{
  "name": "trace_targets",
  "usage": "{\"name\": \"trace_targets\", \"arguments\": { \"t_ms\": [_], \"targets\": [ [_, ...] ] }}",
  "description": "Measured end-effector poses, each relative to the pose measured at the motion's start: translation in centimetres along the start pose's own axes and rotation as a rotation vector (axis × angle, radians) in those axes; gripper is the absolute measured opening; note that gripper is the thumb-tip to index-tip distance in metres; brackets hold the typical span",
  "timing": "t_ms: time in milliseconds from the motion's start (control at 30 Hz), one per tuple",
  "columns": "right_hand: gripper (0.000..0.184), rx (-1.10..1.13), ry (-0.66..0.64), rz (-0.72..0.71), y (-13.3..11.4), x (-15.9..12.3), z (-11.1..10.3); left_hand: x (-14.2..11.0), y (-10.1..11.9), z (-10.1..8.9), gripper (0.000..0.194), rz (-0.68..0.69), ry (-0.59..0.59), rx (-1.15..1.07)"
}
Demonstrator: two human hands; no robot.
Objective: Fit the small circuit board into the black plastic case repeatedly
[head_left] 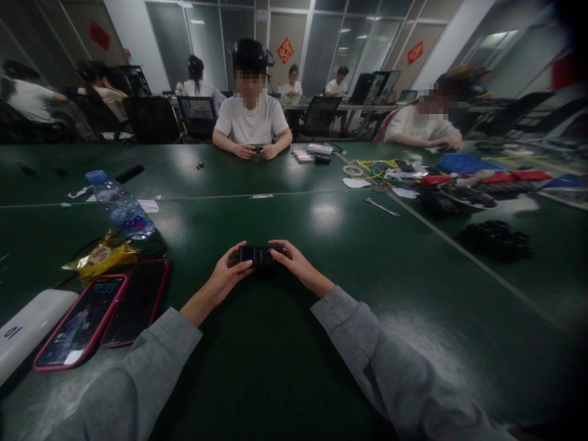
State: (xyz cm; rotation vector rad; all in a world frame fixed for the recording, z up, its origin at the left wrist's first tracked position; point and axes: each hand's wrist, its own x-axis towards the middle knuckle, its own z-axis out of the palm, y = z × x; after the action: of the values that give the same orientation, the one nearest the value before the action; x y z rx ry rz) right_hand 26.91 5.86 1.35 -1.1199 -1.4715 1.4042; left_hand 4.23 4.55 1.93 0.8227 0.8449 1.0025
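A small black handheld device with a screen (260, 256) is held level between both hands, just above or on the green table. My left hand (229, 267) grips its left end, the thumb along the near edge and the fingers behind. On the right end, my right hand (294, 260) is closed around it, with the thumb on its upper face beside some small light markings. What the markings say is too small to read. The fingertips behind the device are partly hidden.
Left of my arm lie two red-cased phones (81, 321), a white power bank (32, 324), a yellow snack packet (101, 256) and a water bottle (123, 205). A wrench (383, 207), black coiled parts (496, 240) and piled cables and tools are rightward. Across sits a person (252, 116).
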Motion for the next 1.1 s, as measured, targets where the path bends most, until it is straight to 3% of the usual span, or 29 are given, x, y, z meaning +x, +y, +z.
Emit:
{"name": "trace_targets", "arguments": {
  "t_ms": [333,567,767,1100],
  "targets": [
    [0.043,0.313,-0.099,0.074,-0.49,-0.31,-0.53,0.02,-0.16,-0.21,0.069,0.017,-0.015,-0.028],
    [0.041,0.310,-0.088,0.058,-0.60,-0.55,-0.51,-0.10,0.22,-0.19,0.070,0.000,-0.029,-0.025],
    [0.040,0.308,-0.051,0.061,-0.43,-0.46,-0.53,-0.05,0.65,-0.31,0.059,-0.081,-0.081,-0.063],
    [0.040,0.305,-0.085,0.045,-0.29,-0.41,-0.71,-0.20,0.69,-0.49,0.050,-0.075,-0.124,-0.087]
  ]
}}
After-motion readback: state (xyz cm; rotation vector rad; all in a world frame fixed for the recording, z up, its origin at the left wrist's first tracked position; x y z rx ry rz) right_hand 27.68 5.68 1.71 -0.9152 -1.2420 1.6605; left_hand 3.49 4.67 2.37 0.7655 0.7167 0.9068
